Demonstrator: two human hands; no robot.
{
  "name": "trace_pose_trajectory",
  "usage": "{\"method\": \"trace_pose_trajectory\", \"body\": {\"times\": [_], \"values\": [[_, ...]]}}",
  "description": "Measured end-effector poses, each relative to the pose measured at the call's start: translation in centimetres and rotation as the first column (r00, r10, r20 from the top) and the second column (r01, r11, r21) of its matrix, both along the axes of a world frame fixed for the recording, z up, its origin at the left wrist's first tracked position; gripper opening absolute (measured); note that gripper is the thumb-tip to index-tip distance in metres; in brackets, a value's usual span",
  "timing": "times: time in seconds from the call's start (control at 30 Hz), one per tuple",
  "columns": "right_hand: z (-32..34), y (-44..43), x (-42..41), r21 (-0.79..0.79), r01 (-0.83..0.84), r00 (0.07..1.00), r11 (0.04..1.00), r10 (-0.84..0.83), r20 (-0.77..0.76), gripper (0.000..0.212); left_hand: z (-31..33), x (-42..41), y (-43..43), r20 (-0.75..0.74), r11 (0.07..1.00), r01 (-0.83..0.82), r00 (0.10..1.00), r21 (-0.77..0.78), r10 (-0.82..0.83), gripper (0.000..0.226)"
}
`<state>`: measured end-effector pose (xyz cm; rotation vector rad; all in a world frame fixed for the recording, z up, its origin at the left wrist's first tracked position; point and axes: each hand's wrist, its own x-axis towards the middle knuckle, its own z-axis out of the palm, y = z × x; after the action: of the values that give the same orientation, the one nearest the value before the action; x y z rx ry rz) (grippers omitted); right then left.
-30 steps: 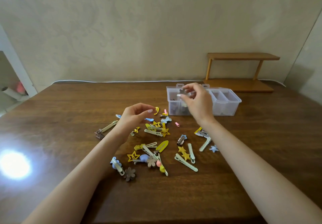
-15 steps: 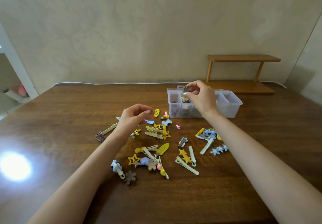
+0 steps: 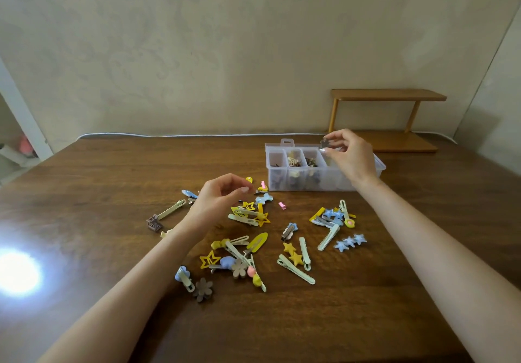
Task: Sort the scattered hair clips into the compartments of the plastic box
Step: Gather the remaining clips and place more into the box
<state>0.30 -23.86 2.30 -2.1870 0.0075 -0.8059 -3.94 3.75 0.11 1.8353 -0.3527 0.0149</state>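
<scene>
A clear plastic box (image 3: 277, 186) with several compartments stands on the wooden table at centre right; its three left compartments hold dark and cream clips. My right hand (image 3: 349, 155) hovers over the box's right half, pinching a small grey clip (image 3: 325, 144) between thumb and fingers. My left hand (image 3: 218, 197) hangs over the left part of the scattered clips (image 3: 253, 245), fingers curled, thumb and forefinger close together; nothing shows between them. Yellow, blue, pale green and brown clips lie spread in front of the box.
A low wooden shelf (image 3: 387, 99) stands behind the box against the wall. A white cable (image 3: 169, 135) runs along the table's far edge. A bright glare spot (image 3: 17, 273) lies at the left of the table (image 3: 84, 193).
My right hand has moved to the right along the box, from its left compartments to its right half, still pinching the small clip. My left hand has hardly moved.
</scene>
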Motion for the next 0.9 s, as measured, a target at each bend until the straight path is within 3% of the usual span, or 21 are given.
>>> {"method": "trace_pose_trajectory", "body": {"times": [0.1,0.2,0.33,0.47,0.63,0.9], "values": [[-0.5,0.4,0.1,-0.158,-0.024,0.998,0.987,0.014,-0.062,0.017,-0.1,-0.1,0.0,-0.003,1.0,0.002,1.0,-0.004,-0.002,0.012],[-0.8,1.2,0.1,-0.342,0.057,0.995,0.938,-0.082,-0.059,0.008,0.0,-0.1,0.2,0.004,1.0,0.0,1.0,0.005,0.0,0.012],[-0.5,1.3,0.9,-0.454,0.069,0.986,0.888,-0.131,-0.107,0.017,0.1,-0.1,0.3,0.01,1.0,-0.024,1.0,0.013,0.024,0.013],[-0.2,1.7,0.6,-0.476,0.046,0.981,0.878,-0.129,-0.143,0.034,0.2,-0.1,0.3,0.014,1.0,-0.02,1.0,0.012,0.02,0.013],[-0.2,2.0,0.7,-0.454,-0.009,0.968,0.891,-0.107,-0.229,0.042,0.2,-0.2,0.2,0.011,1.0,-0.011,1.0,0.018,0.011,0.012],[-1.4,1.8,-1.1,-0.456,0.056,0.99,0.888,-0.108,-0.089,0.037,0.7,-0.2,0.9,0.015,0.994,0.05,0.999,0.097,-0.051,0.013]]}}
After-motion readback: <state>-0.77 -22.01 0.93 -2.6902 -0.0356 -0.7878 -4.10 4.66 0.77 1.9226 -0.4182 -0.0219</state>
